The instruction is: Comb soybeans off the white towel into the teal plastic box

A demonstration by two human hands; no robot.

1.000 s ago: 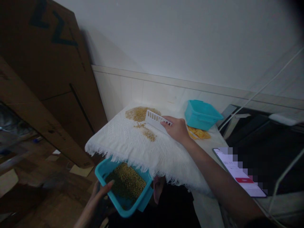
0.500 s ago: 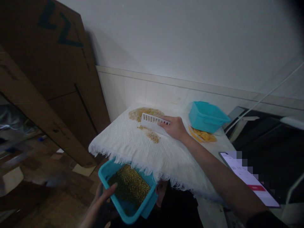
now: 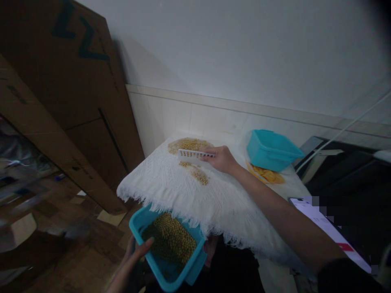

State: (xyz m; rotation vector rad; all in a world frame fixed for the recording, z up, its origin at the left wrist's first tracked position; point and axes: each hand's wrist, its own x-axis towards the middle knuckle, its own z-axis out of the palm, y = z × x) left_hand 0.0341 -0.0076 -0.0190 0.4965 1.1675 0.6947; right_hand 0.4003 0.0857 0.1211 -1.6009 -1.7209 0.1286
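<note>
My left hand (image 3: 138, 253) grips the near left wall of a blue plastic basket (image 3: 190, 270), thumb over the rim. Yellow soybeans (image 3: 175, 234) and smaller dark green beans (image 3: 159, 246) lie inside it. The basket is held just below the fringed front edge of a white tablecloth (image 3: 161, 179). Pinched in my right hand (image 3: 222, 159) is a white slotted plastic strip (image 3: 191, 154), upright on the cloth. Behind the strip spreads a heap of soybeans (image 3: 192, 144); a smaller scatter of soybeans (image 3: 200, 177) lies in front of it.
Another blue basket (image 3: 273, 150) stands at the table's right, partly over an orange-yellow item (image 3: 265, 175). A lit phone (image 3: 330, 232) lies at the right front, beside a black object. Tall cardboard boxes (image 3: 76, 89) stand left. A white wall closes off the back.
The white slotted strip has shifted slightly and is now tilted more level in my right hand. My left hand keeps holding the basket below the cloth's edge. The view has turned slightly left.
</note>
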